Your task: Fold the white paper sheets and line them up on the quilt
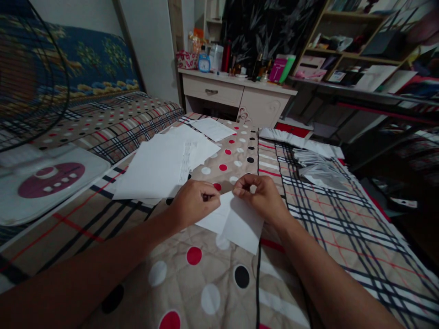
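Observation:
Between my hands, above the dotted bedspread, is a small white sheet of paper (243,224) with a crease or overlapping flap down its middle. My right hand (262,198) pinches its top edge between thumb and forefinger. At the paper's left side, my left hand (195,203) is closed with the fingertips on its upper left edge. Beyond my left hand lies a spread pile of larger white sheets (151,164), some with faint print along one edge. Another white sheet (214,129) rests farther back.
Folded papers (318,169) lie in a stack at the right, near a long row of white folded pieces (298,139). A fan (30,77) stands at left beside a white plastic bag (51,180). A cluttered white dresser (212,89) and shelves (343,55) line the back.

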`<state>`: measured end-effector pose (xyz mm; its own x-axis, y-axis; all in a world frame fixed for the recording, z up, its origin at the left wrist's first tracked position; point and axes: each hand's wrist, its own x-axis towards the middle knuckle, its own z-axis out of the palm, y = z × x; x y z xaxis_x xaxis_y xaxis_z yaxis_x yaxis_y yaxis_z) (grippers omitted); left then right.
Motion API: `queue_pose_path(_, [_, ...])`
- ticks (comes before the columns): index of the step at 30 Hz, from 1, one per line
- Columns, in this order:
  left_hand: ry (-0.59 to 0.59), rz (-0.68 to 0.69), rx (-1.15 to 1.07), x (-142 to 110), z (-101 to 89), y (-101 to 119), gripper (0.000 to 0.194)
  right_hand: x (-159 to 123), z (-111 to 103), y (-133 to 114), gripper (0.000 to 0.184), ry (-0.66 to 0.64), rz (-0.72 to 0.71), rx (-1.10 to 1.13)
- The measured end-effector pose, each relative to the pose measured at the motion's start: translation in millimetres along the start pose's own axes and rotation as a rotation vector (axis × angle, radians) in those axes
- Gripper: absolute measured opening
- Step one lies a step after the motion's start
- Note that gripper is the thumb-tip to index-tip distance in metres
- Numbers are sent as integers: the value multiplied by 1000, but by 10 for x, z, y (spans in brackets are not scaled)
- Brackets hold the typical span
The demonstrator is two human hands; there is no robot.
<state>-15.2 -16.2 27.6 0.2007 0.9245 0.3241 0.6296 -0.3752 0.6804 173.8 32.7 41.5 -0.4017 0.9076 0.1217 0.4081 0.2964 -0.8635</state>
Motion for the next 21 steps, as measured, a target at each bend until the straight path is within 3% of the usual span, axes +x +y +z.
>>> queue_pose_path(7, [-60, -96, -72, 36, -57, -129, 24, 111, -232, 146, 15, 53, 143, 156])
queue_pose_path(10, [-23, -98, -44, 56, -81, -189, 21, 116, -248, 181, 18, 47, 248, 225])
queue_pose_path(12, [38, -93, -25, 72, -96, -240, 21, 104, -244, 179, 16, 4, 320, 250])
queue_pose_path(16, [191, -128, 24, 100, -120, -337, 20, 66, -208, 139, 11, -211, 340, 252])
queue_pose_path(18, [274, -74, 114, 98, -123, -351, 17, 49, -173, 129, 12, -258, 356, 246])
queue_pose_path(21, [350, 164, 252, 64, -93, -305, 19, 32, -109, 150, 13, -214, 426, 263])
